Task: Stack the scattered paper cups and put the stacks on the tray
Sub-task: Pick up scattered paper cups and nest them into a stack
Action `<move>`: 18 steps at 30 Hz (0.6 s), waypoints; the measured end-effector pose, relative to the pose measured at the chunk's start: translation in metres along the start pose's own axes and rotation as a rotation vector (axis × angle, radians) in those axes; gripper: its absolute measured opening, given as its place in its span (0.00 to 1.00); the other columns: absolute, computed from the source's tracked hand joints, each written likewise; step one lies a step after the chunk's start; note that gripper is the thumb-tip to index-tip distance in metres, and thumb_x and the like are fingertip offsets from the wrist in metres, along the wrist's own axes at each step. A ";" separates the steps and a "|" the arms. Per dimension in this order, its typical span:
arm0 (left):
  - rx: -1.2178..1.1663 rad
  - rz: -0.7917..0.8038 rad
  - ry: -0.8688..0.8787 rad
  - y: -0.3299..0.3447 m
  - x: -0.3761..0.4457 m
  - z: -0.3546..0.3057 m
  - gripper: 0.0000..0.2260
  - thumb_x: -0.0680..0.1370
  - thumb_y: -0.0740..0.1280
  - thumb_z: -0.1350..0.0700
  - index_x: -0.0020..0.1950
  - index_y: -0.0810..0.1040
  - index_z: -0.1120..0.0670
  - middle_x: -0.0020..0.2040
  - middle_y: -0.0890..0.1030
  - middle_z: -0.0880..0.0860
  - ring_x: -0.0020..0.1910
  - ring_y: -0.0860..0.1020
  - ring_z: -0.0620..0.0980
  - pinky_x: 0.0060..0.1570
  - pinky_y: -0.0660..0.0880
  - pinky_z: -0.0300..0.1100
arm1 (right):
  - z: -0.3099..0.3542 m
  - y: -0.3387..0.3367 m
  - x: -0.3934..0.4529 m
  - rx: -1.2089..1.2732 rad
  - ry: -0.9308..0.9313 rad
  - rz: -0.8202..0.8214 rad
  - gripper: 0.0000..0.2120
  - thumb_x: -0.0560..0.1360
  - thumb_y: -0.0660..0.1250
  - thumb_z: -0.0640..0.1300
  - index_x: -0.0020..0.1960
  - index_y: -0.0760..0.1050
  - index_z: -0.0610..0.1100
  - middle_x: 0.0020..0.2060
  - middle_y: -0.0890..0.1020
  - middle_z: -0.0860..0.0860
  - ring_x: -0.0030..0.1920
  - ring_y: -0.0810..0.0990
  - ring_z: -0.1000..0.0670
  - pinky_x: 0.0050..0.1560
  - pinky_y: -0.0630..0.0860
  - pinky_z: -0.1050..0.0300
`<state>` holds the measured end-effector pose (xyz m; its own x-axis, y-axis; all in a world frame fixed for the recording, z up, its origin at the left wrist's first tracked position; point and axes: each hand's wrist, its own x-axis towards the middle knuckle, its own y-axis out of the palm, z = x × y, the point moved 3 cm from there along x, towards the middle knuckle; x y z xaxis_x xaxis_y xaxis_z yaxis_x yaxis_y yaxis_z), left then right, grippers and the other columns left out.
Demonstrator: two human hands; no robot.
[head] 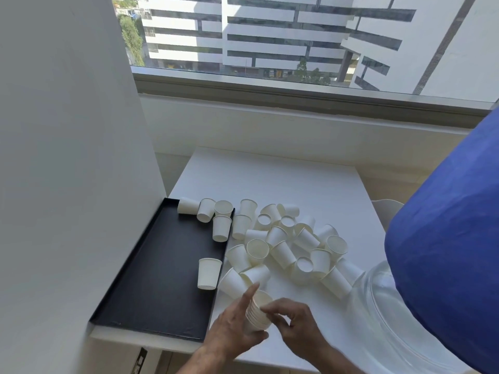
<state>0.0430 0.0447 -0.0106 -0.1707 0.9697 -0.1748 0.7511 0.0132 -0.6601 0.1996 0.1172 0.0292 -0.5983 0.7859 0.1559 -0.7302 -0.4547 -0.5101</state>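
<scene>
A short stack of white paper cups is held over the table's near edge. My left hand wraps around its lower part, index finger stretched up along the side. My right hand pinches the stack's rim from the right. Several loose white cups lie scattered and tipped over on the white table. The black tray lies at the left; a few cups rest in its far corner and a single cup lies near its right rim.
A white wall borders the tray's left side. A large clear water bottle with a blue cap fills the right side, close to the cups. Behind the table are a sill and a window.
</scene>
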 end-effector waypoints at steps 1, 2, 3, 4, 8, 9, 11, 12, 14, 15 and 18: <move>-0.030 -0.002 -0.004 0.001 0.001 0.000 0.43 0.64 0.72 0.37 0.69 0.47 0.22 0.57 0.74 0.36 0.54 0.77 0.43 0.52 0.76 0.40 | 0.000 0.003 -0.001 0.003 0.003 0.015 0.17 0.70 0.73 0.34 0.51 0.85 0.54 0.52 0.84 0.57 0.54 0.82 0.56 0.55 0.80 0.52; -0.074 -0.010 -0.022 0.001 0.002 0.001 0.41 0.64 0.73 0.36 0.68 0.51 0.22 0.55 0.76 0.37 0.52 0.77 0.42 0.50 0.76 0.38 | -0.001 0.005 -0.002 0.001 0.033 0.025 0.20 0.69 0.73 0.35 0.53 0.84 0.56 0.60 0.80 0.56 0.61 0.78 0.57 0.61 0.76 0.54; -0.134 -0.023 -0.049 0.001 0.003 0.002 0.40 0.64 0.74 0.35 0.68 0.54 0.23 0.54 0.78 0.38 0.50 0.78 0.41 0.49 0.75 0.36 | -0.004 0.006 -0.003 -0.003 0.074 0.039 0.25 0.67 0.73 0.36 0.58 0.81 0.59 0.67 0.73 0.56 0.68 0.72 0.57 0.66 0.71 0.57; -0.201 -0.042 -0.075 0.001 0.005 0.003 0.39 0.63 0.74 0.35 0.68 0.56 0.25 0.53 0.79 0.40 0.49 0.78 0.40 0.47 0.75 0.35 | -0.007 0.007 -0.004 0.000 0.125 0.071 0.32 0.64 0.71 0.38 0.64 0.75 0.61 0.72 0.65 0.56 0.72 0.66 0.57 0.69 0.67 0.59; -0.491 -0.049 -0.130 0.005 0.015 0.000 0.36 0.68 0.77 0.39 0.71 0.62 0.34 0.55 0.81 0.44 0.46 0.83 0.43 0.42 0.82 0.41 | -0.015 0.019 -0.006 0.112 0.352 0.205 0.51 0.60 0.78 0.48 0.74 0.54 0.65 0.72 0.58 0.62 0.68 0.70 0.56 0.57 0.76 0.60; -0.542 -0.022 -0.144 0.006 0.017 -0.002 0.35 0.69 0.77 0.40 0.71 0.63 0.35 0.57 0.81 0.46 0.47 0.83 0.45 0.38 0.83 0.44 | -0.016 0.021 -0.005 0.138 0.376 0.187 0.53 0.59 0.81 0.49 0.75 0.53 0.63 0.70 0.63 0.63 0.62 0.77 0.56 0.51 0.80 0.60; -0.598 0.051 -0.192 0.006 0.018 -0.006 0.33 0.70 0.73 0.35 0.71 0.63 0.33 0.59 0.79 0.47 0.50 0.83 0.48 0.35 0.83 0.47 | -0.020 0.023 -0.001 0.126 0.390 0.109 0.52 0.58 0.82 0.50 0.74 0.57 0.60 0.60 0.76 0.61 0.49 0.84 0.55 0.44 0.83 0.59; -0.590 0.084 -0.212 0.005 0.019 -0.008 0.32 0.70 0.70 0.31 0.71 0.63 0.32 0.59 0.79 0.46 0.52 0.82 0.48 0.35 0.83 0.48 | -0.021 0.022 0.000 0.107 0.395 0.074 0.50 0.58 0.82 0.50 0.72 0.58 0.60 0.56 0.79 0.59 0.46 0.84 0.54 0.44 0.83 0.57; -0.492 0.081 -0.211 -0.001 0.023 -0.011 0.30 0.73 0.63 0.29 0.72 0.63 0.35 0.61 0.77 0.44 0.56 0.80 0.47 0.45 0.82 0.49 | -0.024 0.019 0.001 0.081 0.408 0.033 0.47 0.57 0.80 0.49 0.70 0.59 0.62 0.53 0.79 0.58 0.45 0.83 0.54 0.46 0.83 0.55; -0.405 0.013 -0.191 -0.005 0.027 -0.012 0.29 0.75 0.62 0.31 0.73 0.64 0.39 0.62 0.75 0.44 0.57 0.78 0.46 0.52 0.79 0.49 | -0.026 0.017 0.000 0.066 0.415 0.021 0.46 0.57 0.79 0.49 0.69 0.60 0.62 0.52 0.79 0.58 0.45 0.83 0.54 0.47 0.82 0.55; -0.225 -0.281 -0.239 -0.022 0.038 -0.005 0.23 0.78 0.68 0.46 0.70 0.66 0.47 0.64 0.73 0.47 0.57 0.76 0.50 0.56 0.73 0.45 | -0.031 0.010 -0.003 0.032 0.444 0.000 0.45 0.56 0.77 0.50 0.68 0.60 0.62 0.53 0.78 0.59 0.46 0.81 0.54 0.49 0.80 0.57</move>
<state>0.0232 0.0825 0.0013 -0.5119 0.8372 -0.1926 0.7698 0.3475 -0.5354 0.2041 0.1230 -0.0029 -0.4036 0.8867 -0.2254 -0.7441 -0.4615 -0.4830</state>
